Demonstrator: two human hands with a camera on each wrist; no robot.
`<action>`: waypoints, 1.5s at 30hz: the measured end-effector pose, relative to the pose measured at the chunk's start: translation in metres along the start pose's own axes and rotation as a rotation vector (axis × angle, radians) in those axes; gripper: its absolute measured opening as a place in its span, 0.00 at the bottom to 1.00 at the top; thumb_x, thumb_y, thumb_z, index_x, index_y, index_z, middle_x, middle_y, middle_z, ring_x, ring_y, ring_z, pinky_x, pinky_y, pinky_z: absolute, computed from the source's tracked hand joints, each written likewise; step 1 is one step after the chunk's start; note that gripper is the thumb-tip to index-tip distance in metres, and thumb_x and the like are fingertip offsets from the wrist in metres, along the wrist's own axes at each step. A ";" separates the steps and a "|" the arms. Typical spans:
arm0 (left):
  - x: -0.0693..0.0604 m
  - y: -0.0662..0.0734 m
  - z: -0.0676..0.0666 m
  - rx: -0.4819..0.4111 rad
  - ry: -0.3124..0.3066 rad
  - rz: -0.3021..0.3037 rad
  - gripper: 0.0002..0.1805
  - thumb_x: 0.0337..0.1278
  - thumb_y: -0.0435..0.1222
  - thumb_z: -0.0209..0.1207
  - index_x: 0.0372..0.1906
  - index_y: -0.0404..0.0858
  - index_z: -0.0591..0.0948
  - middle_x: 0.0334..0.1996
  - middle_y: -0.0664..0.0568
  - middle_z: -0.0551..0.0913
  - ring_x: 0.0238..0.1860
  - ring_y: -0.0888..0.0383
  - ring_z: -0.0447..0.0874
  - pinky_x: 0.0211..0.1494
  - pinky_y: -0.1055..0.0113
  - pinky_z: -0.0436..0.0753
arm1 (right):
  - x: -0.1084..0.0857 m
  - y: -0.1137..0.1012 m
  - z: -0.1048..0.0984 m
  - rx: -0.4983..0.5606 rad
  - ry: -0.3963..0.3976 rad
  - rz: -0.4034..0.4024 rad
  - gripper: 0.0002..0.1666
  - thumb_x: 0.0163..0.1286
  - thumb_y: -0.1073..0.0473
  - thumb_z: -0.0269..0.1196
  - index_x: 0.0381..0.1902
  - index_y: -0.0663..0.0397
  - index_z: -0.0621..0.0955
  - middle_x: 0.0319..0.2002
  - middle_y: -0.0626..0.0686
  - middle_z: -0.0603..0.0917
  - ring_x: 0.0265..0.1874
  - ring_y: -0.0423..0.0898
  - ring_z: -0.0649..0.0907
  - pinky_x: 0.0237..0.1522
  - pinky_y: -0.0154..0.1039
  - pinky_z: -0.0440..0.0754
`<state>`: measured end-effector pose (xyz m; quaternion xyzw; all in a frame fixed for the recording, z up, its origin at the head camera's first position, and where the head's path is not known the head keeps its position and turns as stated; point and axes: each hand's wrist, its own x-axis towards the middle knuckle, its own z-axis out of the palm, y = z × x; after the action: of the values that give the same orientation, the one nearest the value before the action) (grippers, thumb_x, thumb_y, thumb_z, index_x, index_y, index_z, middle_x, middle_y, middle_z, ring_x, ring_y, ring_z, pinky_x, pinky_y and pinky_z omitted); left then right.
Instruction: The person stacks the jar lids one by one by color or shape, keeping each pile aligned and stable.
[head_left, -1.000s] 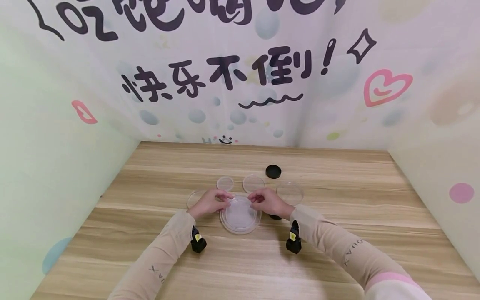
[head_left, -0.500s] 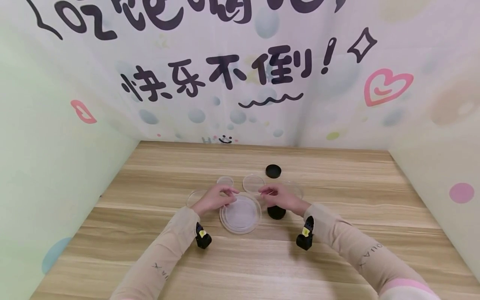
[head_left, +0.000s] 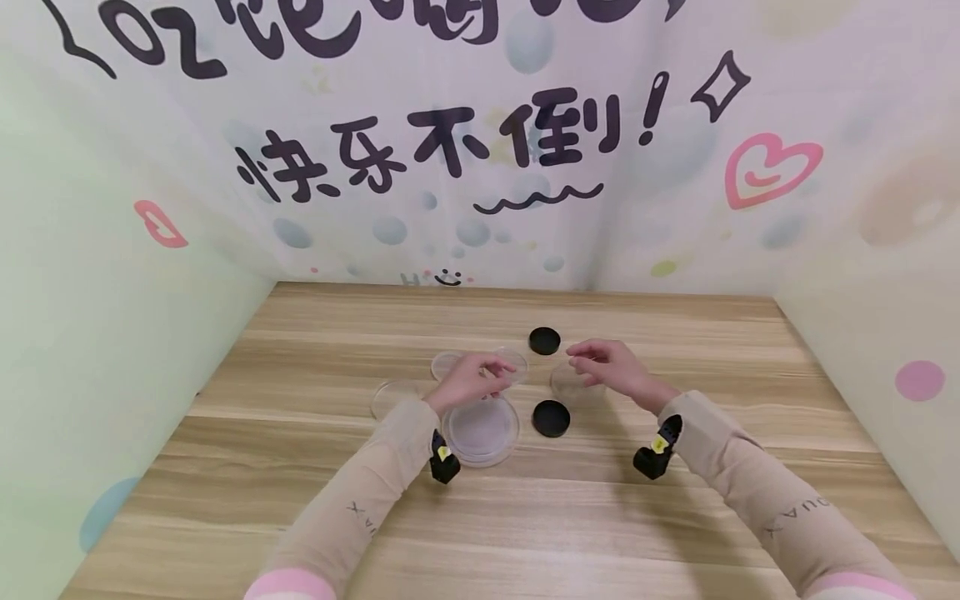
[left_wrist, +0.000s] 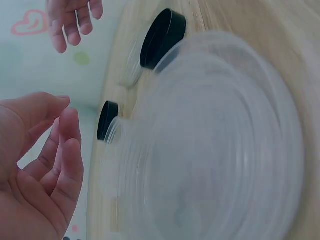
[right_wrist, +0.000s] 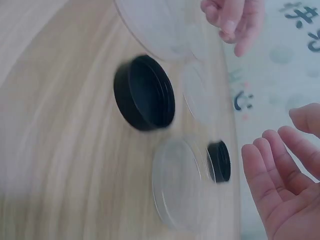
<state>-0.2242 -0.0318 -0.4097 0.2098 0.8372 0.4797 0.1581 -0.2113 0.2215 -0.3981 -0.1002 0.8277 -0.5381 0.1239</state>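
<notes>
Clear round plastic dishes or lids [head_left: 480, 437], nested or stacked, sit at the table's middle. My left hand [head_left: 468, 382] hovers over their far edge, fingers loosely bent. In the left wrist view its thumb [left_wrist: 47, 107] comes close to the index fingertip, with nothing seen between them. Farther right, my right hand [head_left: 613, 368] hovers above a clear dish [head_left: 564, 382] and partly hides it. The right wrist view shows its fingers [right_wrist: 270, 165] relaxed and apart from that dish. A black round lid [head_left: 551, 418], hollow side up, lies just right of the stack.
Another black lid [head_left: 544, 341] lies farther back. Behind the stack are a small clear disc [head_left: 444, 365] and a clear disc [head_left: 517, 365] partly behind my left hand. A larger clear dish [head_left: 390, 400] is at left. A printed cloth [head_left: 450, 233] stands behind the wooden table [head_left: 525, 533].
Both hands have left the stack's rim. The right hand has moved right and away from me, uncovering the near black lid. The left has shifted right and slightly farther back.
</notes>
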 end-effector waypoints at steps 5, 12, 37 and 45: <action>0.014 0.008 0.018 -0.046 0.002 0.017 0.14 0.51 0.29 0.57 0.45 0.30 0.77 0.30 0.47 0.78 0.24 0.58 0.78 0.26 0.72 0.78 | -0.005 0.008 -0.013 0.018 0.045 0.013 0.22 0.65 0.59 0.54 0.52 0.70 0.71 0.46 0.70 0.73 0.43 0.59 0.75 0.38 0.41 0.80; 0.030 0.018 0.036 -0.017 0.036 0.048 0.16 0.49 0.28 0.57 0.47 0.30 0.77 0.37 0.42 0.78 0.31 0.55 0.78 0.30 0.75 0.76 | -0.007 0.021 -0.019 -0.018 0.055 0.070 0.24 0.65 0.57 0.54 0.53 0.70 0.70 0.46 0.69 0.73 0.43 0.61 0.74 0.42 0.47 0.78; 0.143 -0.120 0.114 0.029 0.178 0.025 0.22 0.38 0.36 0.66 0.46 0.41 0.77 0.37 0.54 0.80 0.38 0.62 0.78 0.38 0.74 0.77 | 0.000 0.063 -0.012 -0.086 0.180 0.107 0.20 0.62 0.66 0.56 0.50 0.73 0.71 0.45 0.67 0.76 0.33 0.42 0.77 0.32 0.32 0.78; 0.215 -0.221 0.158 -0.032 0.147 0.041 0.24 0.29 0.45 0.70 0.41 0.55 0.77 0.32 0.66 0.78 0.34 0.71 0.76 0.34 0.76 0.77 | -0.001 0.066 -0.013 -0.136 0.174 0.088 0.18 0.62 0.67 0.56 0.48 0.73 0.73 0.43 0.67 0.77 0.35 0.45 0.77 0.31 0.33 0.78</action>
<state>-0.3801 0.0925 -0.6926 0.1884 0.8342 0.5105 0.0896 -0.2167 0.2589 -0.4534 -0.0247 0.8736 -0.4812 0.0680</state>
